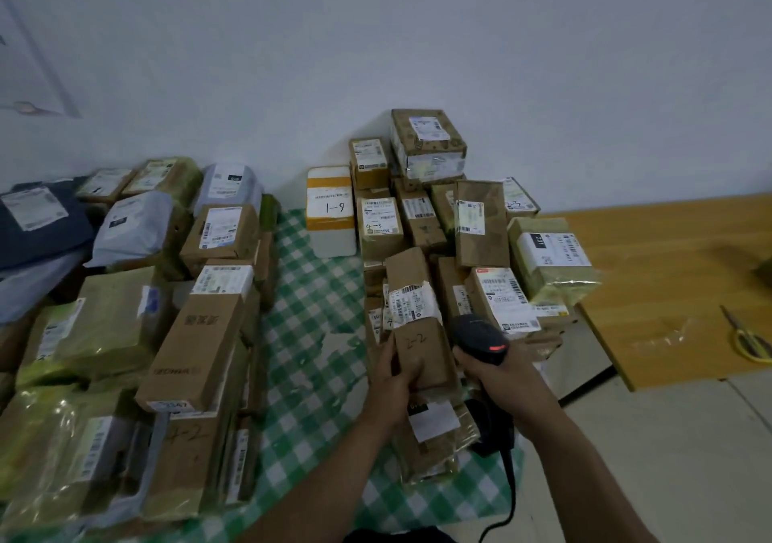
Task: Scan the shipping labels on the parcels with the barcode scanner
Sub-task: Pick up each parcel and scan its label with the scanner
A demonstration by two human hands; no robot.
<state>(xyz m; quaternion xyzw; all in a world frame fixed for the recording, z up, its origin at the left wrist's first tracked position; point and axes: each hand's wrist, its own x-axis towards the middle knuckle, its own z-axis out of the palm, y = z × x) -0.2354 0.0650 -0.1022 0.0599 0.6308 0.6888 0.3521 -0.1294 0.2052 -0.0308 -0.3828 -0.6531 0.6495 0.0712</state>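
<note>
Head view puts a left pile (196,350) of brown boxes and grey mailer bags on our left, most with white labels facing up. Between it and the next stack runs a strip of green checked cloth (309,291). A white foam box (330,212) marked 1-9 stands at the far end of that strip, just beside the right pile (480,225), which is stacked against the wall. At the near side of this pile our left hand (394,383) grips a long brown parcel (417,342) marked 2-2, fingers curled round its near end. Its label (411,302) wraps across the middle, facing up. Just to the right, our right hand (501,379) is closed round the handle of the black scanner (480,340). The scanner's head sits close beside the parcel, with a red glow on it. Its cable (507,496) drops toward the lower edge. Farther right is a wooden table (668,258), with yellow-handled scissors (747,340) lying on it near the right edge.
</note>
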